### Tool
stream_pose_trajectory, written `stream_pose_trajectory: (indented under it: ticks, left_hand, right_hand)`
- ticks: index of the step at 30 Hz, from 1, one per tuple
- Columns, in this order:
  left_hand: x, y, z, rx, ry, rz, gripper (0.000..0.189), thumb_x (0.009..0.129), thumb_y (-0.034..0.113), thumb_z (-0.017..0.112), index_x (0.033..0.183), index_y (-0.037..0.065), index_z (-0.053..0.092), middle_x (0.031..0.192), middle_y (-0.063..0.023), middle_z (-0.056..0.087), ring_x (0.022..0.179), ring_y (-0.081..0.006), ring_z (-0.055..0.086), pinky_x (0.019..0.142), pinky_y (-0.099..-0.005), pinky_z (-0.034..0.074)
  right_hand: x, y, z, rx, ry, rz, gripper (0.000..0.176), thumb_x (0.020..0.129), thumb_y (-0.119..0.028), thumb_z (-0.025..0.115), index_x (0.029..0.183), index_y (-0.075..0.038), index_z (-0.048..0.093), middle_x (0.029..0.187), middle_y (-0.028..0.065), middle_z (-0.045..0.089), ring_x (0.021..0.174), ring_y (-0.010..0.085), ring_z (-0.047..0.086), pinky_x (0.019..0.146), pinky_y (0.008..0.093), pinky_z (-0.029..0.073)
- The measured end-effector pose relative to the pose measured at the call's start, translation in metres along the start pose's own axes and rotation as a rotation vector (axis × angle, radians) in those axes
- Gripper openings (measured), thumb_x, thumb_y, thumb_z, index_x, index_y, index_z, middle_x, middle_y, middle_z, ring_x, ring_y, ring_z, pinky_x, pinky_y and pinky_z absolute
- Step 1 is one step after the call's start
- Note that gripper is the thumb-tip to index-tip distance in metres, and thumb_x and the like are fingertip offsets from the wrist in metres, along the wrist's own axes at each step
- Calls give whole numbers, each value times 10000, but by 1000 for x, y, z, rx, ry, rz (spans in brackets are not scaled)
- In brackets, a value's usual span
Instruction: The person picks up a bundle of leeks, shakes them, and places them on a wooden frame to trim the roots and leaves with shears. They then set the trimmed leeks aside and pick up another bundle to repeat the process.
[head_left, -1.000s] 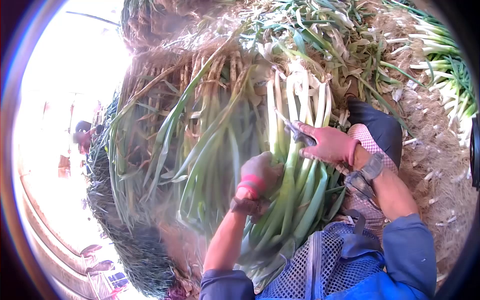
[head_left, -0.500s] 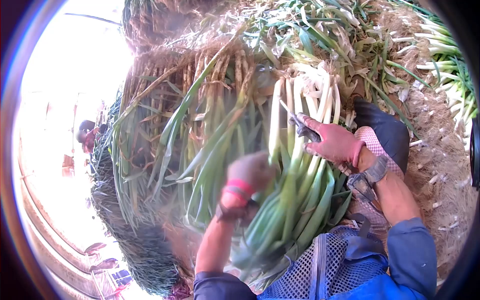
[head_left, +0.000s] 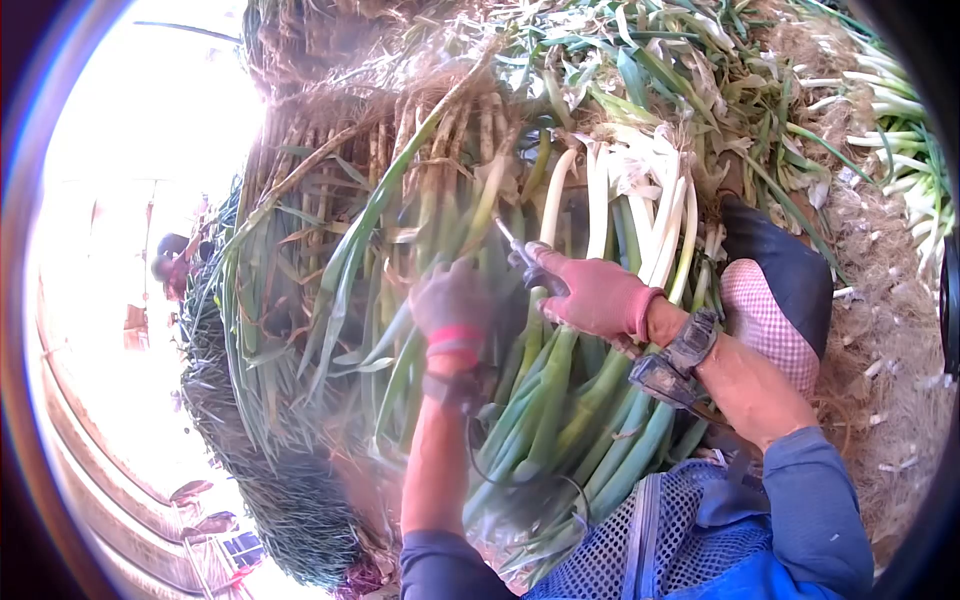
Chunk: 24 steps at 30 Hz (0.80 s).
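My left hand point(head_left: 452, 300), in a greyish glove with a red cuff, is closed on a green onion stalk point(head_left: 487, 205) at the edge of the unpeeled green onions point(head_left: 330, 210); motion blur softens its fingers. My right hand point(head_left: 595, 295), in a pinkish-red glove, grips a small grey blow gun point(head_left: 530, 262), its thin nozzle pointing up and left toward that stalk. Below and beside my right hand lie peeled green onions point(head_left: 660, 210), white ends away from me and green leaves point(head_left: 560, 400) toward my lap.
Stripped leaves and skins point(head_left: 650, 70) heap up at the back. More peeled onions point(head_left: 905, 130) lie at the far right beyond root-strewn ground point(head_left: 890, 400). A thin hose point(head_left: 530, 484) curves over the leaves near my lap. Another person point(head_left: 175, 265) is at the far left.
My left hand has moved left and slightly up, from the peeled onions to the unpeeled ones. My right hand has moved left and down with the blow gun.
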<state>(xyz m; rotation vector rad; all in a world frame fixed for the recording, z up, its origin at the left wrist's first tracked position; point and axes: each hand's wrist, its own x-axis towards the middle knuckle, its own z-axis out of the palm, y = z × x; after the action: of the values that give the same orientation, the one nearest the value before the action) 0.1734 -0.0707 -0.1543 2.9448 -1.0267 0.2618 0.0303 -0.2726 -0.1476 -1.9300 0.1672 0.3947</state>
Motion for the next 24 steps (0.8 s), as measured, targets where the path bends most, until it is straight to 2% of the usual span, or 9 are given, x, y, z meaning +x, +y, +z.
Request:
stream_pose_trajectory:
  ticks: [3,5,9,14,17,19,21,23,24]
  left_hand:
    - [3,3,-1,13,26,4,183,909,273,687,995,140,777,979,-110,755,937,-355,710,878,-501,522]
    - [11,7,-2,108,-28,-14,200,910,313,695,989,141,761,978,-107,743,931,-351,708,861,-505,508]
    - [19,8,6,137,-50,4,251,896,365,718,1004,140,748,980,-105,735,929,-354,706,847,-510,498]
    - [27,10,13,230,-180,-34,392,878,458,762,1071,118,734,1020,-124,748,976,-356,717,887,-502,518]
    - [29,7,23,257,-276,-40,431,886,480,768,1108,113,726,1021,-138,757,991,-358,729,905,-505,539]
    - [30,10,24,247,-352,-69,448,887,485,771,1127,110,724,1038,-146,765,1012,-355,734,914,-509,546]
    - [34,14,19,231,-417,-102,466,889,491,775,1147,107,721,1055,-155,773,1032,-352,740,923,-513,553]
    - [38,19,8,171,-570,-182,493,891,486,780,1196,103,725,1117,-175,780,1084,-356,742,948,-514,557]
    - [37,19,5,169,-564,-178,493,891,486,780,1196,103,725,1117,-175,780,1084,-356,742,948,-514,557]
  right_hand:
    - [13,11,12,2,54,-75,833,971,-375,663,1683,-119,315,918,204,739,826,333,734,808,446,564]
    - [13,-9,-4,65,-45,150,810,971,-351,688,1671,-130,348,1190,262,738,1006,353,755,929,431,569]
    - [55,14,-14,-36,195,39,833,960,-387,670,1678,-134,333,1199,260,739,1025,382,744,935,425,566]
    - [93,15,-45,40,209,168,850,940,-338,701,1677,-125,335,1033,223,756,754,299,724,790,410,584]
    - [117,24,-55,109,214,242,843,946,-344,698,1678,-132,339,1005,199,756,696,274,707,713,407,579]
    - [149,66,-43,-67,338,92,842,947,-337,698,1684,-146,338,985,176,755,643,234,676,651,389,560]
    - [128,57,-51,37,260,122,850,943,-330,702,1687,-148,333,1018,179,763,698,233,685,707,378,569]
    - [110,57,-46,144,137,156,868,926,-327,723,1686,-145,343,1184,179,749,933,232,705,886,338,550]
    - [97,58,-42,130,148,117,844,933,-318,720,1675,-139,360,1141,181,752,886,241,704,853,360,555]
